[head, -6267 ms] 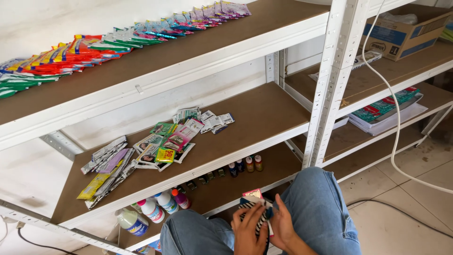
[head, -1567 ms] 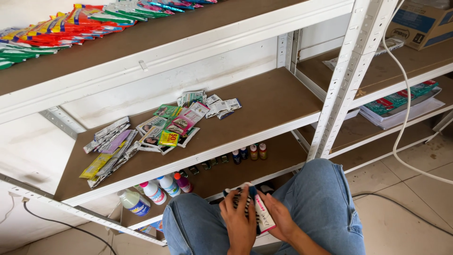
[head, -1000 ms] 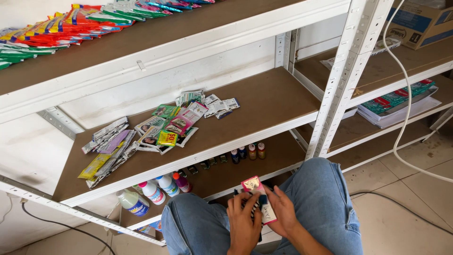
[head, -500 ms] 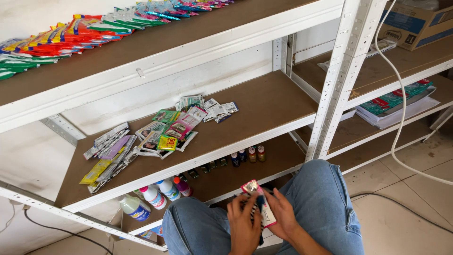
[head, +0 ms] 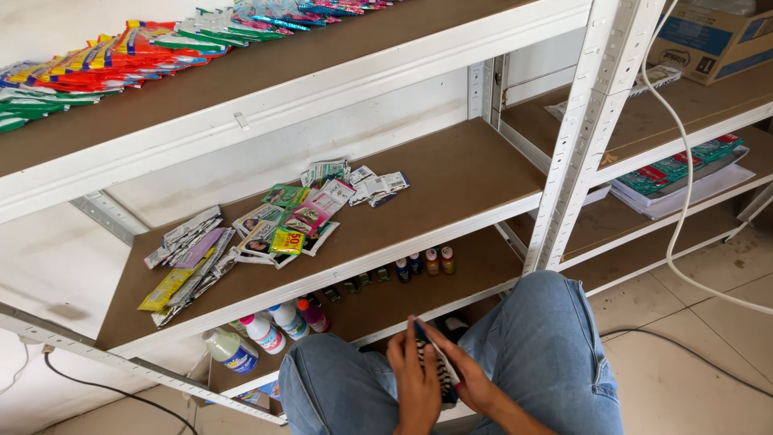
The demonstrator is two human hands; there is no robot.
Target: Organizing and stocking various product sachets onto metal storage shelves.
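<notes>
Head view: we can't make out the print on the small packet stack (head: 439, 372), edge-on and half covered by fingers; the bottom frame edge cuts off both wrists. Left hand (head: 415, 385) wraps the stack from its left side, right hand (head: 469, 379) pinches it from the right, both closed on it, between denim knees (head: 539, 346), just below the bottom shelf's front edge. Middle shelf (head: 451, 185) carries loose sachets (head: 274, 229) toward its left end. Bottom shelf (head: 475, 266) holds small bottles (head: 423, 263) along the front edge, larger bottles (head: 266, 330) at the left corner. Top shelf (head: 338, 48) has colourful sachet rows (head: 113, 60).
</notes>
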